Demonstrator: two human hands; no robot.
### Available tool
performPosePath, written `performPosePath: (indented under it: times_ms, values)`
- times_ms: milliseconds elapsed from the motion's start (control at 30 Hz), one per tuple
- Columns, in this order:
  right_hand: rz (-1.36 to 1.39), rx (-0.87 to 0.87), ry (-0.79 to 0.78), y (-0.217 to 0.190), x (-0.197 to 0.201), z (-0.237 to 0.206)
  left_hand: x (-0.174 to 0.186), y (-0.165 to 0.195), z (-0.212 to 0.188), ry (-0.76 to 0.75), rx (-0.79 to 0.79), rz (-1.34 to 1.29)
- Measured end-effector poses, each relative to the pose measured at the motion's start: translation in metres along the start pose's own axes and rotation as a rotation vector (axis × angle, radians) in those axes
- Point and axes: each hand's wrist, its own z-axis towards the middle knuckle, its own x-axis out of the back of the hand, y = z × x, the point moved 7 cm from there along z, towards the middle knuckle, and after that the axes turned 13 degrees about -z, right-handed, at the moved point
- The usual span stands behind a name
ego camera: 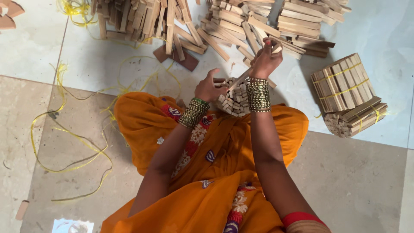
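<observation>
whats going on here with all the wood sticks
A person sitting on the floor gathers small wooden sticks into a bundle on their lap. The left hand steadies the bundle, while the right hand pushes one stick into it. Loose sticks lie piled ahead, two tied bundles sit at the right, and yellow string trails across the floor at the left.

A bundle of wooden sticks sits upright between the two hands, its cut ends facing up, pale and square-edged, packed closely side by side. The left hand presses against its left side. A single wooden stick, long, flat and light brown, slants from the top of the bundle up into the closed right hand, which is raised just above the bundle.
</observation>
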Motion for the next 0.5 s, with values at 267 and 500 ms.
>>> performPosePath:
  times_ms: [267, 500]
  values:
    - [0.012, 0.193, -0.048, -0.023, -0.01, -0.022, -0.001, 0.011, 0.0, -0.032, -0.104, 0.137]
    - [-0.007, 0.282, -0.096, -0.04, -0.012, -0.04, 0.001, 0.014, 0.002, 0.032, -0.121, 0.082]
